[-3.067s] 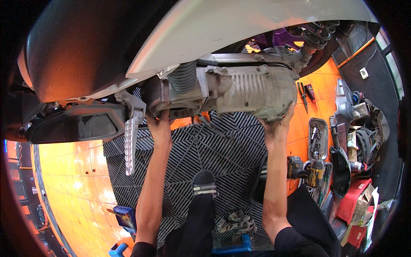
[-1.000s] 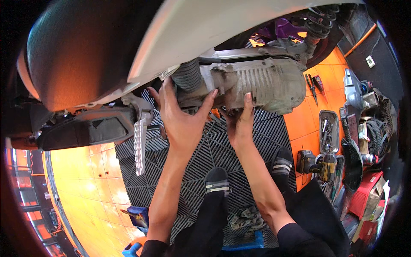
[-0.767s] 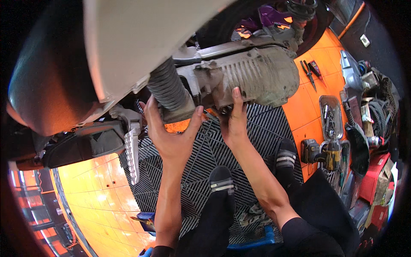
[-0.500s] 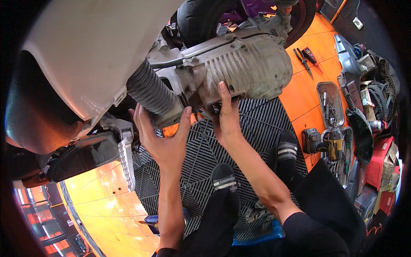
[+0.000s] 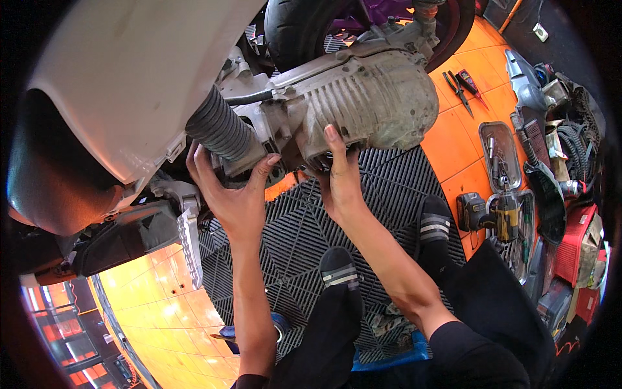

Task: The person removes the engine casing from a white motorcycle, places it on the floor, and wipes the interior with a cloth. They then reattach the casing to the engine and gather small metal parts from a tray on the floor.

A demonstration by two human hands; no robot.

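Left hand (image 5: 228, 200), thumb spread, grips corrugated duct (image 5: 219, 128) at left end of casing (image 5: 369, 96) | right hand (image 5: 343, 187): in from far end, thumb up, fingers hidden, hold unclear | both now work duct side

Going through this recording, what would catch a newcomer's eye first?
The ribbed casing dominates upper centre, the right hand at its lower edge, the left hand clasping the end of the hose. The purple wheel stands out at the top, the bright orange floor at lower left.
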